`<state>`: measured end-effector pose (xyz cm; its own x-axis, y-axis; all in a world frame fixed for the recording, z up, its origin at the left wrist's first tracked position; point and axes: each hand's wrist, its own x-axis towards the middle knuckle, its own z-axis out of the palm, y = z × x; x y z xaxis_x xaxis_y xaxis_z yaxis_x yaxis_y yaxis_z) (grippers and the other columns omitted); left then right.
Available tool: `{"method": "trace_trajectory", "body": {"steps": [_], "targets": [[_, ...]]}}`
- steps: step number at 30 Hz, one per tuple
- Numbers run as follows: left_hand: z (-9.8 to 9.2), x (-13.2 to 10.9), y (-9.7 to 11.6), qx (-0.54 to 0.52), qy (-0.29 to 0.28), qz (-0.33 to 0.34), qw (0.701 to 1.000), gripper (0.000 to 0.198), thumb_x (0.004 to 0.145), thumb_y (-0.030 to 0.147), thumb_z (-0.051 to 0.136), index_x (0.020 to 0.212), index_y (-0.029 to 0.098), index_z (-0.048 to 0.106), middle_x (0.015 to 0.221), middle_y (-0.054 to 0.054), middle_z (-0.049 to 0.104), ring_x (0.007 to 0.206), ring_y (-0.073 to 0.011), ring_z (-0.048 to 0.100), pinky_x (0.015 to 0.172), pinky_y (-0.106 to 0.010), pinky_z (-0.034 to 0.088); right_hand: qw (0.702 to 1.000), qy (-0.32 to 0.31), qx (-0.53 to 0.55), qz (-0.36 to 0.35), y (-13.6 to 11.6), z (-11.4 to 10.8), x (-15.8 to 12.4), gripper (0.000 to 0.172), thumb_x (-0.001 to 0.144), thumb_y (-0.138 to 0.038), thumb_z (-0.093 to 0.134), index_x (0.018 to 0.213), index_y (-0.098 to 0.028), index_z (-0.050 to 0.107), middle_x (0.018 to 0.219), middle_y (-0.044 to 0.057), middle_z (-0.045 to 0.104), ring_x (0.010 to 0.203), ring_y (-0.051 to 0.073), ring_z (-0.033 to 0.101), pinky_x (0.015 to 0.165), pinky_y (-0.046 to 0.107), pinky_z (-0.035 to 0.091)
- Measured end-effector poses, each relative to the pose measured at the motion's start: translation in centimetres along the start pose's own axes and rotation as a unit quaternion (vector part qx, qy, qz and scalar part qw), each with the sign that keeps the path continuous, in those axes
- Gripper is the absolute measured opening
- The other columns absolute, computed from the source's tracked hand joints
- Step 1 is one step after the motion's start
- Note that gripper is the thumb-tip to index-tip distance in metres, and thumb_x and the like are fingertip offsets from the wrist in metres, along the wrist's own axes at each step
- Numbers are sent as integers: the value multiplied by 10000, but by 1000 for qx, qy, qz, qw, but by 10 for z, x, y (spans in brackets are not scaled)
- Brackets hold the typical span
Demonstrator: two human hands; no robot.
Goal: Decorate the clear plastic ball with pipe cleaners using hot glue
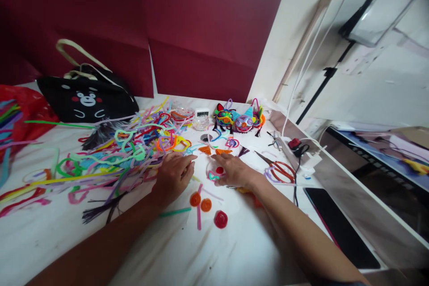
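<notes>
My left hand (174, 173) rests on the white tabletop at the right edge of a pile of pipe cleaners (134, 152). Its fingers are loosely bent and apart, with nothing visible in them. Reaching in from the right, my right hand (234, 170) has its fingers stretched out over small craft pieces. Close by its fingertips are a red round piece (219, 170), a mint-green curl (213, 176) and orange triangles (223, 151). Nearer me lie orange coils (206, 205), a red coil (220, 219) and a pink pipe cleaner strip (199, 216).
Scissors (281, 171) with orange handles lie to the right, before a phone (340, 225) and a power strip (301, 154). Colourful finished figures (243, 123) stand at the back. A black bag (87, 98) and a red plastic bag (36, 114) sit at the left.
</notes>
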<state>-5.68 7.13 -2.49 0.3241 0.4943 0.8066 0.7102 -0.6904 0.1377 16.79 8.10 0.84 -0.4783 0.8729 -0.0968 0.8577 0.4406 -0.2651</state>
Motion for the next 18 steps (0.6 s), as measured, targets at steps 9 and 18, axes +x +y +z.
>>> {"method": "trace_trajectory", "body": {"steps": [9,18], "targets": [[0,1,0,16,6,31,999,146,931,188,519,984,210,654,873,-37,753,830,-195,687,862,-388,510,989,121,-44,-66,-28,-33,-53,411,849,-194,674,1248,-145,588,1122,138,672,1027,256,646,863,363,509],[0,1,3,1,41,74,996,126,932,169,534,952,199,655,815,-19,736,784,-184,648,816,-353,516,926,325,47,-188,-50,21,-125,278,934,-43,413,1103,-147,608,821,79,651,751,183,597,688,299,483]]}}
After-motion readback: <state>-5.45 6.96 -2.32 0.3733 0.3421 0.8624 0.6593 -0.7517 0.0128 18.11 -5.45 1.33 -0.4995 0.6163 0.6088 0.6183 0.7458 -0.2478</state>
